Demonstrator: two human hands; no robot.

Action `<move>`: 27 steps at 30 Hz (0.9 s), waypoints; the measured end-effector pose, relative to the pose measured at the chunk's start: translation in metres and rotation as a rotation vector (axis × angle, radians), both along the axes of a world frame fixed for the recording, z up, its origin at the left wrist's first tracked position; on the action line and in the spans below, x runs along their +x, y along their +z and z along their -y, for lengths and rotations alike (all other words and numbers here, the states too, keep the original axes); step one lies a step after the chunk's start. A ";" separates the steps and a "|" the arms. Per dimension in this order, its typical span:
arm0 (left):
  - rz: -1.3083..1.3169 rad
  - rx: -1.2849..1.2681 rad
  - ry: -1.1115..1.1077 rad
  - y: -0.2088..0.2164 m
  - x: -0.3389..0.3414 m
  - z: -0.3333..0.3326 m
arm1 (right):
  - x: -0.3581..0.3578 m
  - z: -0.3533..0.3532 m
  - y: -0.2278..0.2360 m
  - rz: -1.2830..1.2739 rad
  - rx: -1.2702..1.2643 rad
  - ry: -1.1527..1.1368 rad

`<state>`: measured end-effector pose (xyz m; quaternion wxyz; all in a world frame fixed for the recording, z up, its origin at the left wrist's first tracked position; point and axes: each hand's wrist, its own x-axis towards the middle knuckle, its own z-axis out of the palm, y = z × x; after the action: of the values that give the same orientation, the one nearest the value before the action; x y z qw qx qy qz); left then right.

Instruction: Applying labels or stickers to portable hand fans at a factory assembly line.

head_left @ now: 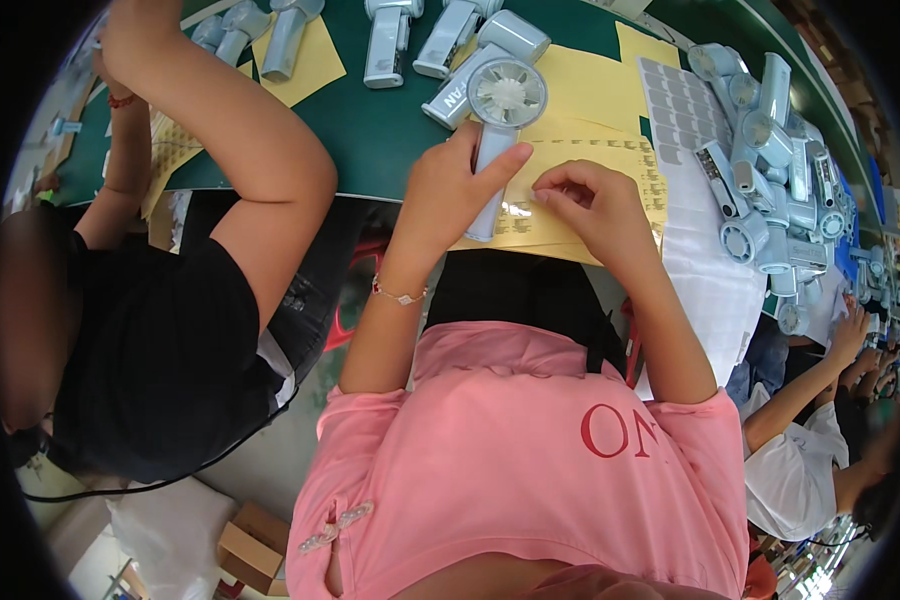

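Note:
My left hand (448, 190) is wrapped round the handle of a light blue handheld fan (494, 160), which stands upright with its round clear head and white blades at the top. To the right of the handle, my right hand (595, 205) hovers over a yellow label sheet (625, 165) printed with small dark text. Its thumb and index finger are pinched together; whatever might be between them is too small to make out. Just behind the held fan, another light blue fan (510, 38) lies tilted on the table.
More fans (388, 45) lie along the far side of the green table (370, 150). A large heap of fans (770, 190) fills the right, beside a white label sheet (682, 105). A co-worker's arm (240, 120) reaches over the table at left; another person (795, 460) sits at right.

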<state>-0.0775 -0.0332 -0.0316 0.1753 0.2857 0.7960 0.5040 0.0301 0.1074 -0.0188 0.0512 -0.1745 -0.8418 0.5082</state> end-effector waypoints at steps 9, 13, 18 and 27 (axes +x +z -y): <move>0.129 0.069 -0.009 0.003 -0.003 -0.002 | -0.006 0.010 -0.008 0.065 0.235 0.076; 0.003 -0.037 -0.022 0.007 0.001 -0.004 | -0.004 0.018 -0.013 -0.043 0.439 0.098; -0.166 -0.127 -0.036 0.010 0.006 -0.004 | 0.023 0.030 -0.005 -0.298 0.384 0.119; 0.832 0.747 -0.290 0.022 0.014 0.002 | 0.063 0.032 0.035 -0.304 -0.595 -0.038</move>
<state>-0.0637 -0.0348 -0.0101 0.4281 0.2123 0.3808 0.7916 0.0926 0.0752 0.0166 0.1327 -0.1198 -0.6358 0.7509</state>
